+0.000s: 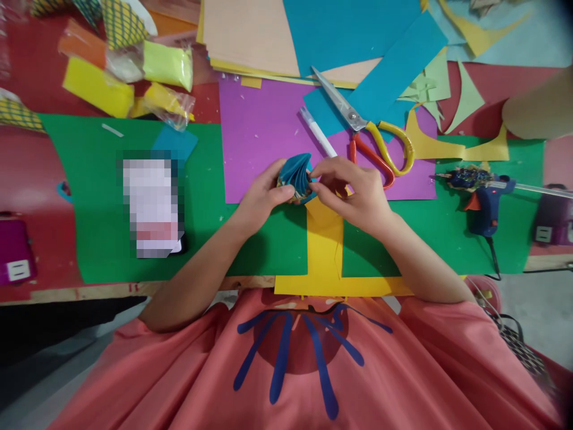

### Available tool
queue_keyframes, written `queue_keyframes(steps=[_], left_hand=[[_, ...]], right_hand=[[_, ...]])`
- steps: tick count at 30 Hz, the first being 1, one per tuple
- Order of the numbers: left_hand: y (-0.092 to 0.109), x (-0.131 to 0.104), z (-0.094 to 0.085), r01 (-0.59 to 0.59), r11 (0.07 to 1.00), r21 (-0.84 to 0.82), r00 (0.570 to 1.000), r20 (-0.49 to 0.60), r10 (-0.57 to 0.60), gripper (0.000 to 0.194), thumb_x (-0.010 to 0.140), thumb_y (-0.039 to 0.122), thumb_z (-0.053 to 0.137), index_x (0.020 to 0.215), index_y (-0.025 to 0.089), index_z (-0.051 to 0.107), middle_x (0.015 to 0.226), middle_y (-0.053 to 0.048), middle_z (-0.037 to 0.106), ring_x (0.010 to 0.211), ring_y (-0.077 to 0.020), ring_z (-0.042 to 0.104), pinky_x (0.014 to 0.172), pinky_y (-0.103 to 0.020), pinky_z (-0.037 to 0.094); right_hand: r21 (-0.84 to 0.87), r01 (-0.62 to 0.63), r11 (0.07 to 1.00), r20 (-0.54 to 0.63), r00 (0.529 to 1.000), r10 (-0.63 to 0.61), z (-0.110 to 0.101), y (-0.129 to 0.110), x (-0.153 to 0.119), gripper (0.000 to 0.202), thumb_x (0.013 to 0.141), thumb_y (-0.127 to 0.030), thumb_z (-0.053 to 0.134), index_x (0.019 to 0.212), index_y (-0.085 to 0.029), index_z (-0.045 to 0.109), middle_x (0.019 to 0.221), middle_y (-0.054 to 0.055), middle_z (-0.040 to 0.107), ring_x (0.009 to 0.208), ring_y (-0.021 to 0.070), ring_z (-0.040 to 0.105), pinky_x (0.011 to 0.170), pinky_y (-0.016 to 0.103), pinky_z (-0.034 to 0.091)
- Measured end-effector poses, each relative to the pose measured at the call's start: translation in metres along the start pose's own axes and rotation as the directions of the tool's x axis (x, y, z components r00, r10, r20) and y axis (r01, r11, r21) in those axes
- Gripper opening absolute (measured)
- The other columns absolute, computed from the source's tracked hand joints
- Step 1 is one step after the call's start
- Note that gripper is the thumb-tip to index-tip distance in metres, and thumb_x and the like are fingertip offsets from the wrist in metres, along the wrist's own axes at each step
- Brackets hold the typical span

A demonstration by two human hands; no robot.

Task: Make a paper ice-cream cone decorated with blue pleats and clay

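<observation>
A small blue folded-paper piece [296, 170], with leaves fanned out like pages, is held up over the purple sheet [264, 131]. My left hand [267, 197] grips it from the left, thumb across its lower front. At its right edge my right hand [353, 190] pinches with thumb and index finger; whether paper or something tiny is between the fingertips I cannot make out. Just beyond the right hand lie a white marker [320, 134] and scissors [353, 116] with red and yellow handles. Below the hands a yellow paper strip [324, 239] runs toward the table edge.
A blue glue gun [487, 206] lies at the right on the green sheet [224, 251]. A blurred-out phone-like object [153, 203] is at the left. Stacked coloured paper [250, 36], yellow paper scraps [441, 143] and bagged yellow clay-like packets [168, 64] lie at the back.
</observation>
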State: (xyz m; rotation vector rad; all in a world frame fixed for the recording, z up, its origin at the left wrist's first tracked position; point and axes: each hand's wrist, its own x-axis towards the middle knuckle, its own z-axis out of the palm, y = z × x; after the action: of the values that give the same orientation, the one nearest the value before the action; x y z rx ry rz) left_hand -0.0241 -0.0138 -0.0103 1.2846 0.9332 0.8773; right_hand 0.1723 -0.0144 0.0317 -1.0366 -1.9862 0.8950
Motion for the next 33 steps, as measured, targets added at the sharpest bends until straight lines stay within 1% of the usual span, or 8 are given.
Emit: queue_keyframes(steps=[3, 6, 8, 10, 17, 25, 30, 33], left_hand=[[-0.005, -0.003, 0.000, -0.174, 0.971, 0.162, 0.977, -0.098, 0.192, 0.050, 0.079, 0.063, 0.065, 0.112, 0.028, 0.052, 0.097, -0.001, 0.061, 0.085, -0.0169, 0.063, 0.072, -0.031, 0.051], [-0.008, -0.007, 0.002, -0.334, 0.889, 0.313, 0.905, -0.157, 0.396, 0.054, 0.078, 0.059, 0.070, 0.118, 0.031, 0.048, 0.107, -0.002, 0.056, 0.094, -0.0176, 0.063, 0.079, -0.032, 0.052], [-0.010, -0.009, 0.001, -0.395, 0.812, 0.429, 0.847, -0.172, 0.502, 0.062, 0.074, 0.057, 0.075, 0.122, 0.032, 0.046, 0.112, -0.003, 0.055, 0.100, -0.0196, 0.063, 0.083, -0.035, 0.053], [-0.012, -0.010, -0.001, -0.406, 0.734, 0.545, 0.816, -0.146, 0.560, 0.070, 0.071, 0.057, 0.078, 0.126, 0.031, 0.044, 0.113, -0.005, 0.056, 0.102, -0.0225, 0.062, 0.087, -0.039, 0.052], [-0.011, -0.011, -0.006, -0.293, 0.608, 0.738, 0.895, -0.012, 0.446, 0.066, 0.075, 0.059, 0.073, 0.126, 0.025, 0.048, 0.118, -0.011, 0.064, 0.112, -0.0295, 0.060, 0.100, -0.048, 0.048], [-0.006, -0.014, -0.002, -0.312, 0.538, 0.783, 0.897, 0.057, 0.438, 0.049, 0.088, 0.046, 0.063, 0.128, 0.022, 0.050, 0.123, -0.011, 0.064, 0.117, -0.0283, 0.059, 0.102, -0.046, 0.046], [0.001, -0.014, 0.001, -0.295, 0.411, 0.863, 0.884, 0.083, 0.459, 0.040, 0.093, 0.041, 0.055, 0.128, 0.022, 0.050, 0.120, -0.010, 0.067, 0.114, -0.0254, 0.062, 0.098, -0.043, 0.049], [0.003, -0.013, 0.002, -0.309, 0.380, 0.872, 0.886, 0.119, 0.449, 0.039, 0.094, 0.041, 0.052, 0.128, 0.022, 0.050, 0.118, -0.009, 0.068, 0.113, -0.0246, 0.062, 0.096, -0.040, 0.049]], right_hand=[[0.108, -0.079, 0.991, -0.048, 0.995, 0.084, 0.001, -0.001, 0.002, 0.012, 0.093, -0.028, 0.056, 0.088, -0.018, 0.061, 0.072, -0.002, 0.060, 0.057, 0.0063, 0.050, 0.056, 0.021, 0.045], [0.220, -0.117, 0.969, -0.032, 0.991, 0.127, 0.001, -0.003, 0.004, 0.021, 0.094, -0.035, 0.057, 0.081, -0.018, 0.059, 0.070, -0.002, 0.056, 0.057, 0.0057, 0.050, 0.052, 0.019, 0.045], [0.295, -0.128, 0.947, -0.014, 0.990, 0.139, 0.002, -0.004, 0.004, 0.024, 0.094, -0.039, 0.057, 0.083, -0.018, 0.059, 0.070, -0.002, 0.056, 0.057, 0.0055, 0.050, 0.051, 0.018, 0.045], [0.357, -0.132, 0.925, 0.004, 0.990, 0.140, 0.002, -0.004, 0.005, 0.025, 0.093, -0.041, 0.059, 0.084, -0.017, 0.059, 0.069, -0.003, 0.056, 0.056, 0.0052, 0.050, 0.051, 0.018, 0.045], [0.376, -0.225, 0.899, 0.028, 0.972, 0.231, 0.004, 0.001, 0.006, 0.026, 0.089, -0.040, 0.065, 0.078, -0.017, 0.057, 0.064, -0.004, 0.054, 0.055, 0.0054, 0.048, 0.049, 0.019, 0.041], [0.363, -0.335, 0.869, 0.068, 0.940, 0.334, 0.006, 0.006, 0.008, 0.033, 0.080, -0.044, 0.075, 0.073, -0.017, 0.057, 0.058, -0.005, 0.050, 0.051, 0.0048, 0.041, 0.045, 0.020, 0.033], [0.363, -0.337, 0.869, 0.102, 0.941, 0.322, 0.002, 0.003, 0.008, 0.019, 0.083, -0.027, 0.071, 0.074, -0.015, 0.060, 0.057, -0.006, 0.049, 0.050, 0.0039, 0.040, 0.047, 0.020, 0.031], [0.315, -0.293, 0.903, 0.098, 0.956, 0.277, 0.000, 0.001, 0.007, 0.012, 0.084, -0.021, 0.068, 0.076, -0.014, 0.062, 0.059, -0.005, 0.051, 0.052, 0.0040, 0.042, 0.050, 0.020, 0.033]])
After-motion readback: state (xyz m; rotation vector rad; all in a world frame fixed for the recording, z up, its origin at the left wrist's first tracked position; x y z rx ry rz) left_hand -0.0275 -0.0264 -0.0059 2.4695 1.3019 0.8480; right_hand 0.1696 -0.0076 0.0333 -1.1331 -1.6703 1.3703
